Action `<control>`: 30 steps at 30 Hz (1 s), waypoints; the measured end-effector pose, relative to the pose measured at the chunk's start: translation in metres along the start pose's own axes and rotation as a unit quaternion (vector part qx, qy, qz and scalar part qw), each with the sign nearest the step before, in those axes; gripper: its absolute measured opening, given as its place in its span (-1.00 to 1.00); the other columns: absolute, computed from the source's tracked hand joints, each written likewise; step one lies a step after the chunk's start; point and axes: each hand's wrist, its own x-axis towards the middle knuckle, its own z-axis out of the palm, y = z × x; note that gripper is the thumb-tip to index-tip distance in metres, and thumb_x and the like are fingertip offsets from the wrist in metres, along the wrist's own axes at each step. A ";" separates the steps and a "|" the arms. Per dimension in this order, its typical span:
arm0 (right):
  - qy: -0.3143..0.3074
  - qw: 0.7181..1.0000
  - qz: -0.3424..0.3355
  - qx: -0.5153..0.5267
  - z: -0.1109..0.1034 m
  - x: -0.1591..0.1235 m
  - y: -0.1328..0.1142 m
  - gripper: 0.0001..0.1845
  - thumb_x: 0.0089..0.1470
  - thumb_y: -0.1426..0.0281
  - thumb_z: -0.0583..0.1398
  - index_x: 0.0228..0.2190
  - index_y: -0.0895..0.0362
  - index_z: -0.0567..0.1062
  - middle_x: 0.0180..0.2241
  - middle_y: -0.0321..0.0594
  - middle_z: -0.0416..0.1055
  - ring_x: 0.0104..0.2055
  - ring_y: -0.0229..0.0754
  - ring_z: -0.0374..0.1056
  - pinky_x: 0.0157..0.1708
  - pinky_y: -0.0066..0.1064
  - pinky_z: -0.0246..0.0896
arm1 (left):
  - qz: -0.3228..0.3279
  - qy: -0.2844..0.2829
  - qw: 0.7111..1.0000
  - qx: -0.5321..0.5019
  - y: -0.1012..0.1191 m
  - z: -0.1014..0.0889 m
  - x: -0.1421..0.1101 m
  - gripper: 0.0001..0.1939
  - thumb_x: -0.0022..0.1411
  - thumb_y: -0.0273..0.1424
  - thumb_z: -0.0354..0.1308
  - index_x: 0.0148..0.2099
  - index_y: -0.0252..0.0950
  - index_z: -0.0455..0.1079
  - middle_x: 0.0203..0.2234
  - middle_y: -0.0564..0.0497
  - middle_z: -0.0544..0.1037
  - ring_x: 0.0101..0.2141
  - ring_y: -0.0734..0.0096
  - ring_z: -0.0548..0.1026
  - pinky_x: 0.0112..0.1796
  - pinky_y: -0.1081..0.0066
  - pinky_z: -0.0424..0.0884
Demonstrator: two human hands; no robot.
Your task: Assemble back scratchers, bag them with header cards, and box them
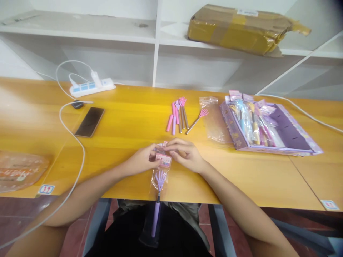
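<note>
Both hands meet at the top of a clear plastic bag (154, 178) near the table's front edge. Inside the bag lies a purple back scratcher (160, 180) with a hand-shaped head, its handle reaching over the edge toward my body. A pink printed card (164, 160) sits at the bag's top. My left hand (148, 157) pinches the bag beside the card. My right hand (186, 153) has its fingers bent together at the bag's top edge, partly hiding what they grip. Further back are loose pink and purple back scratcher heads on metal rods (182, 114) and several handle sleeves (173, 119).
At the right stands a purple display box (289, 137) with several bagged back scratchers. A clear bag (214, 121) lies beside it. On the left are a phone (90, 122), a power strip (92, 87) and a white cable (83, 153). A taped carton (238, 28) rests on the shelf.
</note>
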 end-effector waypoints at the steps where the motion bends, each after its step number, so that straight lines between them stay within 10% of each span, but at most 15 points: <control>1: -0.004 1.000 -0.006 0.011 0.000 0.000 -0.002 -0.76 0.39 0.39 0.21 -0.02 0.03 0.67 -0.10 -0.10 0.58 -0.06 -0.14 0.53 -0.03 -0.22 0.51 | 0.003 -0.004 1.000 -0.005 0.001 0.001 0.000 -0.57 0.32 -0.29 0.34 0.16 -0.27 0.37 -0.08 -0.16 0.68 -0.11 0.23 0.67 -0.09 0.27 0.54; 30: -0.098 0.988 0.049 0.107 -0.003 -0.003 -0.008 -0.82 0.42 0.37 0.16 -0.16 0.13 0.57 -0.31 -0.17 0.67 -0.31 -0.25 0.58 -0.21 -0.44 0.49 | 0.047 -0.040 0.997 0.053 0.004 -0.002 0.001 -0.75 0.44 -0.25 0.22 0.06 -0.22 0.53 -0.03 -0.12 0.66 -0.02 0.19 0.62 0.02 0.22 0.50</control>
